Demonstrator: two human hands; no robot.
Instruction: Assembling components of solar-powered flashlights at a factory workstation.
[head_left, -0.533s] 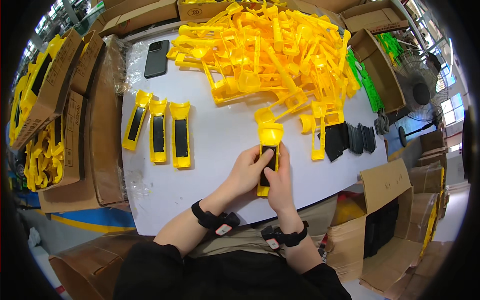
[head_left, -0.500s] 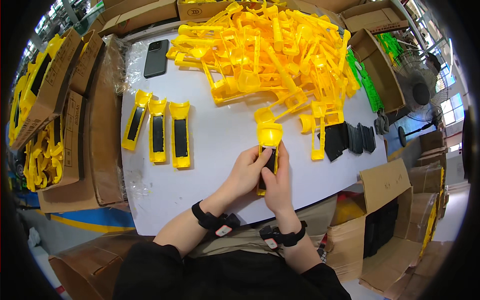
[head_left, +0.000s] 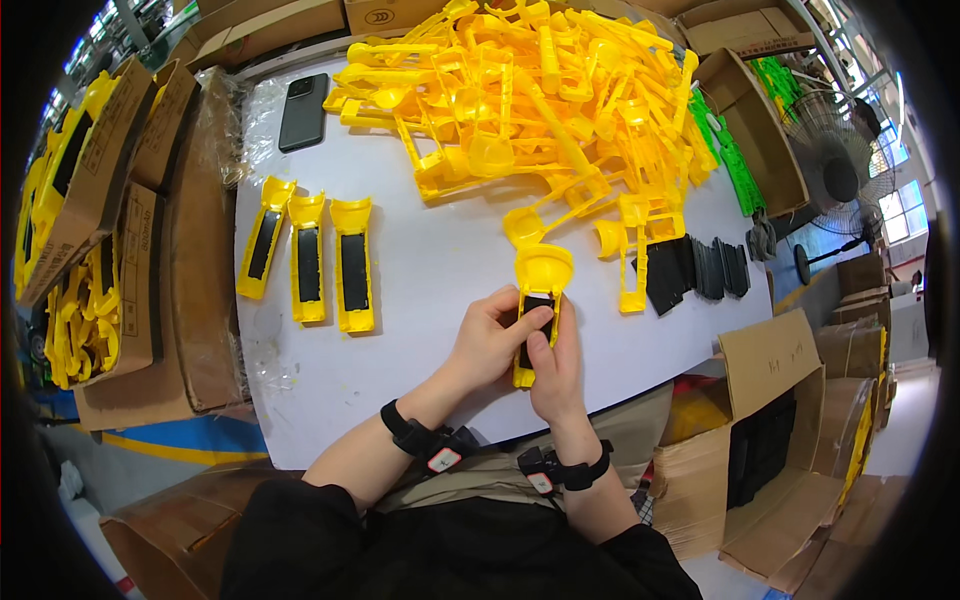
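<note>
Between my two hands, near the table's front edge, is a yellow plastic housing with a flared round end pointing away from me. A black strip lies in its long slot, partly covered by my fingers. My left hand grips the housing's left side, its thumb pressing on the strip. My right hand is wrapped round the right side, its thumb also on the strip. To the left, three similar yellow housings with black strips fitted lie side by side. Right of my hands is a bare yellow frame.
A big heap of yellow plastic parts covers the far side of the white table. Black strips and green parts lie at right. A dark phone rests far left. Cardboard boxes and a fan stand around.
The held housing has tilted slightly, so its flared end shows more of its open rim. Both hands stay on it, thumbs shifted a little. The whole view has moved slightly.
</note>
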